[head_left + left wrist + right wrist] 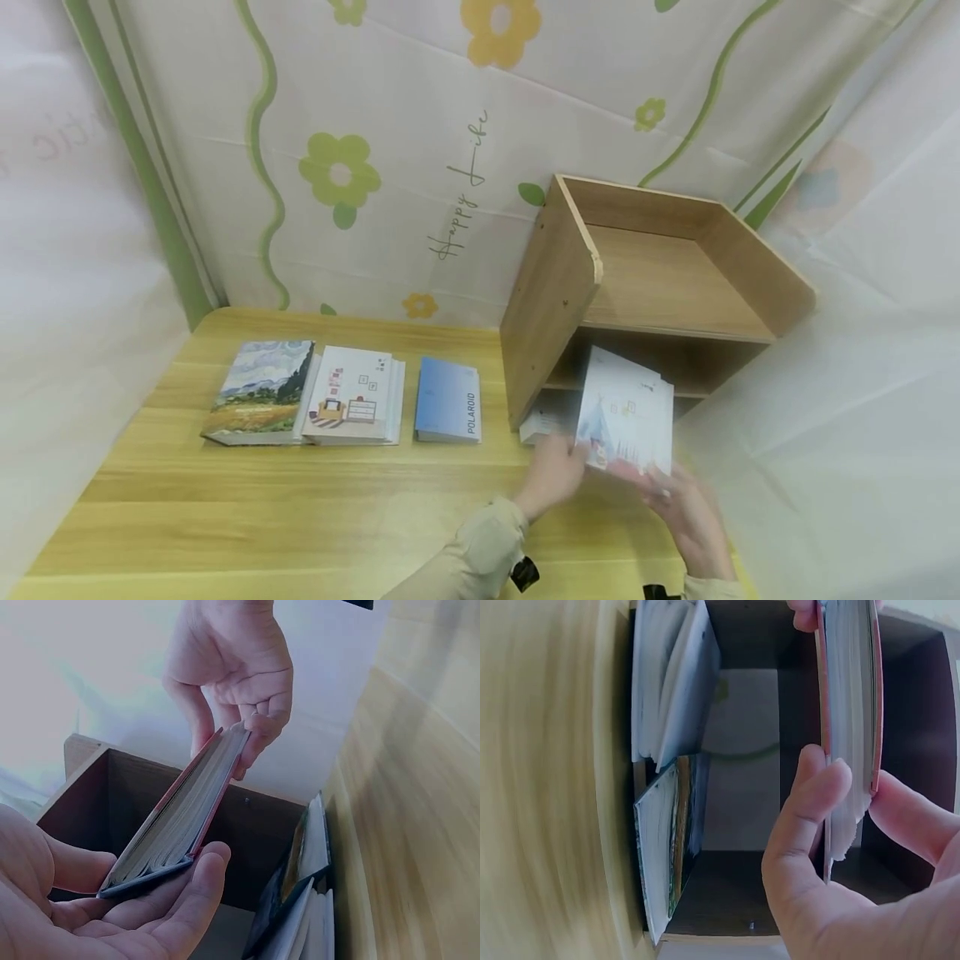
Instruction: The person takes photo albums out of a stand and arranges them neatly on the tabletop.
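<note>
Sleeves (472, 546): two, pale, nearest the head camera.
Left hand (553, 473): one, gripping the near left corner of the album between thumb and fingers.
Right hand (688, 510): one, pinching the near right corner, thumb on one cover and fingers on the other.
Held album (622, 421): one, white with a tent picture, in both hands, raised before the shelf unit's middle opening; how far inside, cannot tell.
Album's direction: top edge toward the shelf, red-trimmed bottom edge toward the person, tent cover up toward the head camera; long axis running near to far, tilted.
Counter (300, 517): one, wooden, bearing three albums in a row, long axes near to far.
Row, left to right: landscape album (262, 387), armchair album (348, 392) just beside, blue POLAROID album (446, 400) set apart.
Shelf unit (543, 308): one, wooden, three levels.
Bottom-level albums (658, 855): at least two, one white, one dark-edged.
Printed curtain (405, 150): behind everything, lettered "Happy Life" once.
</note>
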`<state>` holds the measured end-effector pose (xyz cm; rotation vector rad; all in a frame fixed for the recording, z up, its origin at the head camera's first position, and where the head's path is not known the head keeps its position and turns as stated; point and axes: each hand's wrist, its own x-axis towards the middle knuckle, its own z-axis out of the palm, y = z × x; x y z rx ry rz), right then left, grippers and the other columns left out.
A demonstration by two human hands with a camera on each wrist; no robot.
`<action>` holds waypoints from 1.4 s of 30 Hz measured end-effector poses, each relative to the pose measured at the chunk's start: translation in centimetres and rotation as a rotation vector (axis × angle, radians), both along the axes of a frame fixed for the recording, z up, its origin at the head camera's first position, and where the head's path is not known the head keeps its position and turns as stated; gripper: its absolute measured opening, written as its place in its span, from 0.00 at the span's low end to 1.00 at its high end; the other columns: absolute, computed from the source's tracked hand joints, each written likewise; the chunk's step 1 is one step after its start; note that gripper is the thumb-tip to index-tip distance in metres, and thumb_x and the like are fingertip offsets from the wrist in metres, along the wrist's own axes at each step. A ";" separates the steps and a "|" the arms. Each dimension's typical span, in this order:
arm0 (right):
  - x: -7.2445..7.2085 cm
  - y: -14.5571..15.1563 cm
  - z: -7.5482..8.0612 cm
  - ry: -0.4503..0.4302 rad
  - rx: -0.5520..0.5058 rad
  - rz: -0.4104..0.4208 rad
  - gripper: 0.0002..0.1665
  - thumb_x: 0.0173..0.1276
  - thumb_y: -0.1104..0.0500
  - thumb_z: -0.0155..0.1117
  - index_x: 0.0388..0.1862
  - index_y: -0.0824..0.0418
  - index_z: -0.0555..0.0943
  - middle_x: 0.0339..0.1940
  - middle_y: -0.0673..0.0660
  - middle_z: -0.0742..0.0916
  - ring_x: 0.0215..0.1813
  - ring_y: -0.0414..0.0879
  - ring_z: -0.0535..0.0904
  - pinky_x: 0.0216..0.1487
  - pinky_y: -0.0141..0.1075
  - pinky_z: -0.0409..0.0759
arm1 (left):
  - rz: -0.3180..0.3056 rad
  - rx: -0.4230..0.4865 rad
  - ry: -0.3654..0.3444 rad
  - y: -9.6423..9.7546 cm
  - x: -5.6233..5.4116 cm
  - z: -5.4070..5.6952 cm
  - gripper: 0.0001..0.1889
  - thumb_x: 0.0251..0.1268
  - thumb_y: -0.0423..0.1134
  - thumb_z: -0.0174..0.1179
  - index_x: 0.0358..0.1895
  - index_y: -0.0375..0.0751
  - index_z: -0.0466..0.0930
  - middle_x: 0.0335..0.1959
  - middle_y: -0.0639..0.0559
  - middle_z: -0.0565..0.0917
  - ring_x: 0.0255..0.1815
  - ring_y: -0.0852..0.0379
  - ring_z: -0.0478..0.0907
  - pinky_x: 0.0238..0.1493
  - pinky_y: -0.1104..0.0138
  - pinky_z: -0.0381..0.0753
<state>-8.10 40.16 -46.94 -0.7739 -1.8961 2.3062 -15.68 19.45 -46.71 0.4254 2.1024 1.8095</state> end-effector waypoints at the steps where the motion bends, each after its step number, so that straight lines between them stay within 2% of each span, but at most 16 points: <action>1: 0.0 0.0 0.0 -0.001 0.004 0.003 0.07 0.71 0.63 0.62 0.45 0.54 0.84 0.40 0.49 0.85 0.39 0.43 0.81 0.44 0.37 0.81 | 0.001 0.001 0.000 0.0 0.1 0.0 0.23 0.76 0.41 0.50 0.17 0.42 0.71 0.09 0.58 0.66 0.09 0.63 0.58 0.08 0.72 0.57; 4: 0.1 0.0 0.2 0.000 0.011 0.005 0.07 0.71 0.62 0.63 0.45 0.55 0.84 0.41 0.49 0.84 0.39 0.43 0.80 0.44 0.37 0.81 | 0.003 0.002 -0.013 -0.1 0.3 0.1 0.22 0.76 0.42 0.51 0.17 0.42 0.72 0.09 0.58 0.65 0.09 0.63 0.58 0.07 0.73 0.57; 9: 0.5 -0.2 0.2 -0.010 0.013 0.006 0.08 0.70 0.63 0.64 0.46 0.56 0.83 0.42 0.49 0.83 0.40 0.43 0.80 0.45 0.38 0.81 | -0.012 0.011 0.005 -0.6 0.6 0.1 0.23 0.76 0.40 0.51 0.15 0.46 0.68 0.08 0.59 0.64 0.08 0.64 0.57 0.07 0.73 0.56; 15: 1.0 -0.5 -0.1 -0.016 0.017 0.007 0.08 0.70 0.63 0.63 0.46 0.57 0.83 0.41 0.49 0.84 0.40 0.44 0.80 0.45 0.39 0.81 | -0.062 -0.027 0.003 -1.4 0.7 0.0 0.21 0.76 0.43 0.50 0.19 0.45 0.72 0.10 0.60 0.64 0.09 0.64 0.57 0.07 0.73 0.56; 24: 1.3 -1.4 -0.9 -0.035 0.062 0.015 0.09 0.68 0.65 0.64 0.46 0.66 0.79 0.41 0.57 0.83 0.41 0.49 0.81 0.47 0.45 0.83 | -0.182 -0.093 0.119 -3.4 0.0 0.4 0.22 0.74 0.38 0.53 0.15 0.45 0.68 0.10 0.59 0.67 0.09 0.64 0.58 0.08 0.73 0.57; 28: 1.3 -1.3 -1.4 -0.037 0.124 0.079 0.15 0.68 0.65 0.64 0.50 0.71 0.77 0.42 0.60 0.83 0.42 0.51 0.82 0.50 0.48 0.82 | -0.208 -0.132 0.145 -3.9 -0.3 0.3 0.21 0.72 0.36 0.55 0.16 0.44 0.69 0.11 0.58 0.68 0.10 0.64 0.60 0.09 0.73 0.59; 31: 1.3 -1.0 -1.6 -0.025 0.169 0.138 0.20 0.68 0.64 0.64 0.55 0.75 0.75 0.45 0.63 0.83 0.45 0.53 0.81 0.52 0.48 0.81 | -0.234 -0.134 0.157 -4.2 -0.4 0.3 0.14 0.71 0.35 0.56 0.23 0.42 0.75 0.15 0.56 0.73 0.12 0.64 0.62 0.10 0.73 0.63; 34: 1.4 -0.7 -1.7 -0.020 0.184 0.176 0.23 0.67 0.65 0.64 0.57 0.75 0.74 0.49 0.64 0.83 0.48 0.54 0.81 0.53 0.47 0.80 | -0.261 -0.116 0.143 -4.4 -0.5 0.3 0.06 0.72 0.35 0.56 0.36 0.38 0.80 0.21 0.55 0.76 0.14 0.63 0.66 0.12 0.71 0.67; 36: 1.4 -0.6 -1.7 -0.020 0.191 0.204 0.24 0.67 0.65 0.65 0.58 0.75 0.74 0.51 0.64 0.82 0.49 0.55 0.81 0.53 0.46 0.80 | -0.278 -0.109 0.134 -4.6 -0.5 0.3 0.06 0.72 0.35 0.56 0.44 0.37 0.80 0.24 0.55 0.77 0.16 0.63 0.68 0.14 0.71 0.70; 38: 1.3 -0.4 -1.8 -0.026 0.189 0.229 0.26 0.67 0.64 0.66 0.60 0.75 0.73 0.52 0.65 0.82 0.50 0.55 0.80 0.54 0.47 0.79 | -0.292 -0.112 0.125 -4.8 -0.5 0.3 0.08 0.73 0.37 0.56 0.47 0.37 0.79 0.25 0.56 0.77 0.17 0.62 0.69 0.15 0.70 0.71; 42: 1.1 -0.3 -1.9 -0.034 0.193 0.259 0.30 0.66 0.63 0.67 0.63 0.73 0.71 0.55 0.66 0.82 0.54 0.57 0.80 0.57 0.50 0.76 | -0.307 -0.108 0.144 -5.2 -0.5 0.0 0.07 0.73 0.37 0.55 0.46 0.38 0.79 0.25 0.56 0.77 0.18 0.62 0.69 0.16 0.69 0.73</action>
